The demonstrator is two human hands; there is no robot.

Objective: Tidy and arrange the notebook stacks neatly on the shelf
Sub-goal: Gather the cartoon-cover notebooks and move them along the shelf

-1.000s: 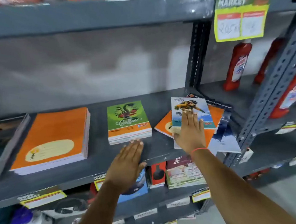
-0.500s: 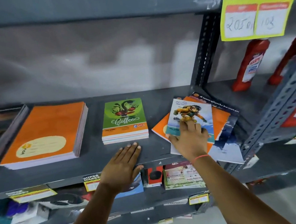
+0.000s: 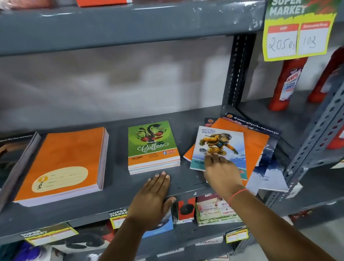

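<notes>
The right hand lay flat, fingers spread and gripping nothing, its fingertips pressed on the lower part of a thin blue-and-white notebook with a snowboarder on its cover. That notebook topped a fanned, untidy pile of flat orange and dark blue notebooks at the right end of the grey metal shelf, directly ahead of the right hand and by far nearer to it than to the other. Its long axis ran from the shelf's front toward the back, tilted off square with the shelf edge, so the coming move likely called for turning it straight over the pile below.

The left hand rested open, palm down on the bare shelf front, holding nothing, just short of a squared stack of green notebooks printed "Coffee". Farther left sat a neat stack of large orange notebooks.

Some of the fanned pile overhung the shelf's front edge and could slip off. Behind ran a pale wall; a yellow price card hung from the shelf above, and red bottles stood in the next bay.
</notes>
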